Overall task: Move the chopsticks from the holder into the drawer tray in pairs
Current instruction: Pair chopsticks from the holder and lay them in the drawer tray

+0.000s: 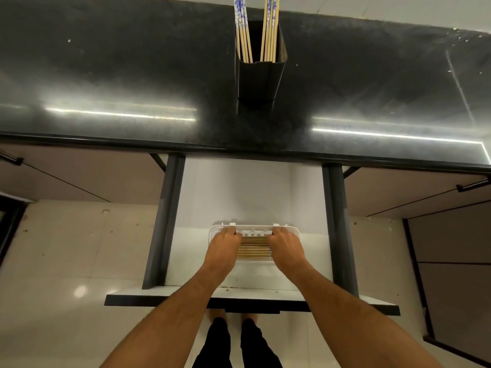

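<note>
A tall black holder (259,75) stands on the dark countertop, with several chopsticks (269,30) upright in it, some patterned blue and white. Below, an open white drawer holds a white tray (293,231). Several wooden chopsticks (253,249) lie side by side across the tray. My left hand (224,244) rests over the tray's left part and my right hand (285,245) over its right part, both with fingers curled at the tray's far rim. The chopstick ends are hidden under both hands.
The dark countertop (132,88) overhangs the drawer (239,195). Dark drawer sides (166,221) run left and right. The drawer front (159,298) is nearest me. Cabinet doors hang open on both sides. My feet stand on the pale tiled floor (66,248).
</note>
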Demonstrator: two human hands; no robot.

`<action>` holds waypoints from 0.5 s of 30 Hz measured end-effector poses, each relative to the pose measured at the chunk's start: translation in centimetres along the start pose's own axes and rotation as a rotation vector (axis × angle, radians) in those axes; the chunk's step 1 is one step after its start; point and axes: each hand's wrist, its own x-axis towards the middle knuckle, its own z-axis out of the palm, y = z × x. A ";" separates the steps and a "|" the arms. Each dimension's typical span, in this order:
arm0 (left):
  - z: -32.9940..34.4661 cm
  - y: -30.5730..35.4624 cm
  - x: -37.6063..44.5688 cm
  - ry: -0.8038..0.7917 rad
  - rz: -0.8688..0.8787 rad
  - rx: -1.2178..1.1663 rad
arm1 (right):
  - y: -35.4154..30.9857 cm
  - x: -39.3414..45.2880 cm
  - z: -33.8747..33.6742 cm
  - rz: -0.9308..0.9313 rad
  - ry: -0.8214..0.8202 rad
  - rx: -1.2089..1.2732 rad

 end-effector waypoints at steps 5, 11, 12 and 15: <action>0.0 0.0 0.1 0.002 -0.016 0.011 | -0.1 0.3 0.0 0.005 0.015 -0.013; -0.7 -0.1 -0.4 0.059 0.014 -0.033 | 0.3 -0.4 -0.2 -0.008 0.122 0.107; -1.1 -0.2 -0.5 0.089 0.034 -0.047 | 0.5 -0.5 -0.2 -0.002 0.189 0.172; -1.8 -0.9 -1.0 0.294 0.129 -0.144 | 1.4 -1.2 -0.6 0.081 0.469 0.409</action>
